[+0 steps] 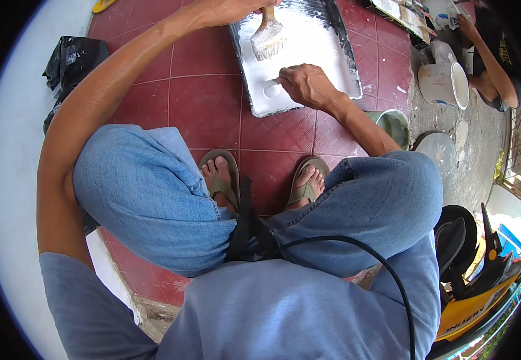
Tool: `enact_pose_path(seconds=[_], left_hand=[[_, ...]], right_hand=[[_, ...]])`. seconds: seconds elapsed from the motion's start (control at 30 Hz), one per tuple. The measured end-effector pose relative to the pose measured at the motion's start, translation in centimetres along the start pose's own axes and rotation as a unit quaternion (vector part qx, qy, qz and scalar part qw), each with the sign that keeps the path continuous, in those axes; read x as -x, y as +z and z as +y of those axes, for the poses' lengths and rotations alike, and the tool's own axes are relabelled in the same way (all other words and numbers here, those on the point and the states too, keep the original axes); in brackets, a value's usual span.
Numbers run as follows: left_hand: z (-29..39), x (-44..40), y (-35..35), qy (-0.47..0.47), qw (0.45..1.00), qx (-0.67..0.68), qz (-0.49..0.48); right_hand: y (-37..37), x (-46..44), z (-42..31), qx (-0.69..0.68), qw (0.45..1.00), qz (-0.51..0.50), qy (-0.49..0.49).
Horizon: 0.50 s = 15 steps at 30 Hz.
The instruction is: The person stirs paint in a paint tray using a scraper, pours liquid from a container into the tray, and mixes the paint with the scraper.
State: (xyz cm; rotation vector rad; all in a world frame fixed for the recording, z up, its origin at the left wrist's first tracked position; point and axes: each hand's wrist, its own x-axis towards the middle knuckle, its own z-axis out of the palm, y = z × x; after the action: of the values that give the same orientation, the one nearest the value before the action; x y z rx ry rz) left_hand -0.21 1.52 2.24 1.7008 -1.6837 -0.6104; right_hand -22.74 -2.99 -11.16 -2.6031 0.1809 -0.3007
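Note:
A dark-rimmed paint tray (248, 90) lies on the floor in front of my feet, holding white paint (311, 51). At the top edge of the view, my left hand (236, 7) grips the handle of a wide paintbrush (267, 37), whose bristles are coated white and hang over the tray. Over the tray's near part, my right hand (307, 85) is closed around a short tool (273, 89) with a rounded, paint-covered end at the paint's surface. Its exact kind cannot be made out.
A green bucket (390, 126) stands right of the tray. Further right are a white bucket (437, 84) and another person's arm (493, 54). Black plastic bags (74, 63) lie along the left wall. A yellow item (470, 315) sits at lower right.

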Motion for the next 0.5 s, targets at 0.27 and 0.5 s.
enact_pose_path(seconds=[0.27, 0.5], left_hand=[[0.0, -0.1, 0.0, -0.023, 0.999, -0.042, -0.005], [0.4, 0.1, -0.3, -0.050, 0.998, -0.025, -0.034]], right_hand=[[0.7, -0.7, -0.4, 0.010, 0.999, -0.004, -0.031], [1.1, 1.2, -1.2, -0.019, 0.997, -0.051, -0.046]])
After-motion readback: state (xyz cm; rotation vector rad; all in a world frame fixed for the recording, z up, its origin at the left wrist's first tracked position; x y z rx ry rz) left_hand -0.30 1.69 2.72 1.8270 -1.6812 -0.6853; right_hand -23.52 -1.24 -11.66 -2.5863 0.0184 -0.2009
